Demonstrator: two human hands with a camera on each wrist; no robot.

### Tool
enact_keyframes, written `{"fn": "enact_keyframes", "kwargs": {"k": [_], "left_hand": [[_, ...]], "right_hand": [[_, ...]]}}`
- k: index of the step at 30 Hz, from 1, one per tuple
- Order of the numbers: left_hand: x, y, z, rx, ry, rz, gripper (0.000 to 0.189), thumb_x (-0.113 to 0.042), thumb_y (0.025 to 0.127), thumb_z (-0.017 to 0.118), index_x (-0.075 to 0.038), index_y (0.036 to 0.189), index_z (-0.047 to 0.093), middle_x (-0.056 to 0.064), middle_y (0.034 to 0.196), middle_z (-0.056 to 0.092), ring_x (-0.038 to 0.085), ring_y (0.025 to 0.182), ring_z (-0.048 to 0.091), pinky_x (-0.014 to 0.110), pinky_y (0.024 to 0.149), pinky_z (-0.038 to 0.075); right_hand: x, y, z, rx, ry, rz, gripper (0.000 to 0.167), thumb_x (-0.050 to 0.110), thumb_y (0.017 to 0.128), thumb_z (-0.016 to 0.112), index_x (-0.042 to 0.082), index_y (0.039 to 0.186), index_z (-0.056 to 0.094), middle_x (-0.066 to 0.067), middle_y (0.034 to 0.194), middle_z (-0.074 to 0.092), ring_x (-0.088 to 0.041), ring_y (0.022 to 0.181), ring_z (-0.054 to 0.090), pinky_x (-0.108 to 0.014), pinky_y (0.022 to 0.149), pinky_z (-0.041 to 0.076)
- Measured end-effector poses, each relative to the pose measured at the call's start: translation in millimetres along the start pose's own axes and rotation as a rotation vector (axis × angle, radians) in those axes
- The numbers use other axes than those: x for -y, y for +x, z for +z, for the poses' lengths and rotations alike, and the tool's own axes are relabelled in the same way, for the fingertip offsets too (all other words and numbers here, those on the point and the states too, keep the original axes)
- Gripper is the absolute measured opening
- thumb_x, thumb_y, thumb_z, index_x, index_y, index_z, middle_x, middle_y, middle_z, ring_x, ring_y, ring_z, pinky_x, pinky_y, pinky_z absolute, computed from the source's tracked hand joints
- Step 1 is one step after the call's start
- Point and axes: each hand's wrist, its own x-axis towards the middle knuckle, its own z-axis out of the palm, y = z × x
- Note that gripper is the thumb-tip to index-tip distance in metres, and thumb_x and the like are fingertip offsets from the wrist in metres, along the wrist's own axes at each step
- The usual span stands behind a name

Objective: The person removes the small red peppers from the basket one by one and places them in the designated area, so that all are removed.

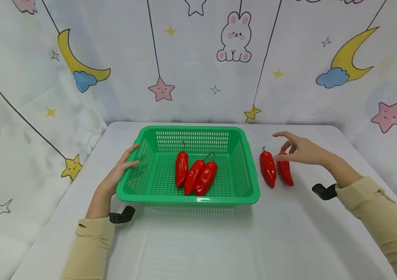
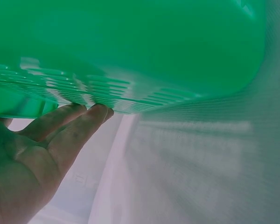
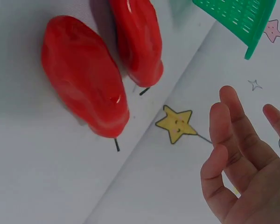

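On the nine-o'clock side of the green basket (image 1: pixel 191 200): the left hand (image 1: pixel 118 173) pinches the rim, thumb over the edge and fairly straight fingers under it against the slotted wall, I'd say to keep the basket steady.
Basket: mid-table, long side squarely facing the person, likely so both hands reach it easily; it sits on a white table (image 1: pixel 198 249).
Peppers inside: three red ones lie side by side near the middle, a left pepper (image 1: pixel 181 169) with its stem to twelve, a middle pepper (image 1: pixel 194 177) and a right pepper (image 1: pixel 207 179) with stems towards one, those two touching.
Peppers outside: at the basket's three o'clock lie an inner pepper (image 1: pixel 267 169) and an outer pepper (image 1: pixel 287 175), tips towards five, within the right hand's easy reach.
Right hand: the right hand (image 1: pixel 298 149) hovers by the outer pepper's stem end, fingers loosely bent and well parted, holding nothing; its wrist view shows clear space between.
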Motion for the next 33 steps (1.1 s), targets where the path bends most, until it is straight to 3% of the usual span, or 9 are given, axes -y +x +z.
{"fn": "enact_keyframes", "kwargs": {"k": [8, 18, 26, 33], "left_hand": [[1.4, -0.1, 0.1, 0.007, -0.003, 0.007, 0.057, -0.023, 0.098, 0.036, -0.028, 0.148, 0.008, 0.006, 0.151, -0.003, 0.034, 0.124, 0.021, 0.036, 0.086, 0.036], [0.5, -0.2, -0.8, 0.003, -0.007, 0.007, 0.057, -0.021, 0.099, 0.036, -0.028, 0.148, 0.008, 0.005, 0.151, -0.004, 0.035, 0.128, 0.015, 0.045, 0.092, 0.029], [-2.3, -0.7, -1.1, -0.001, -0.003, 0.000, 0.058, -0.023, 0.098, 0.037, -0.028, 0.148, 0.007, 0.005, 0.150, -0.003, 0.036, 0.125, 0.019, 0.042, 0.088, 0.032], [-0.7, 0.6, -0.5, 0.003, 0.000, -0.001, 0.058, -0.022, 0.098, 0.036, -0.029, 0.148, 0.008, 0.006, 0.150, -0.002, 0.034, 0.123, 0.021, 0.038, 0.086, 0.034]], "right_hand": [[23.2, 6.4, -1.3, 0.021, 0.015, -0.025, 0.077, 0.040, 0.078, 0.069, 0.017, 0.139, 0.029, -0.012, 0.105, 0.058, -0.025, 0.087, 0.056, -0.035, 0.065, 0.051], [48.6, 20.1, -0.8, 0.041, 0.023, -0.072, 0.076, 0.041, 0.078, 0.069, 0.022, 0.140, 0.029, -0.010, 0.105, 0.058, -0.023, 0.087, 0.055, -0.032, 0.064, 0.049], [67.8, 30.0, -4.3, 0.003, 0.036, -0.110, 0.075, 0.036, 0.075, 0.072, 0.022, 0.137, 0.033, -0.010, 0.105, 0.059, -0.022, 0.086, 0.056, -0.033, 0.063, 0.050], [81.9, 38.0, -1.4, 0.015, 0.046, -0.147, 0.075, 0.038, 0.074, 0.073, 0.022, 0.137, 0.035, -0.010, 0.104, 0.060, -0.022, 0.084, 0.056, -0.032, 0.063, 0.049]]}}
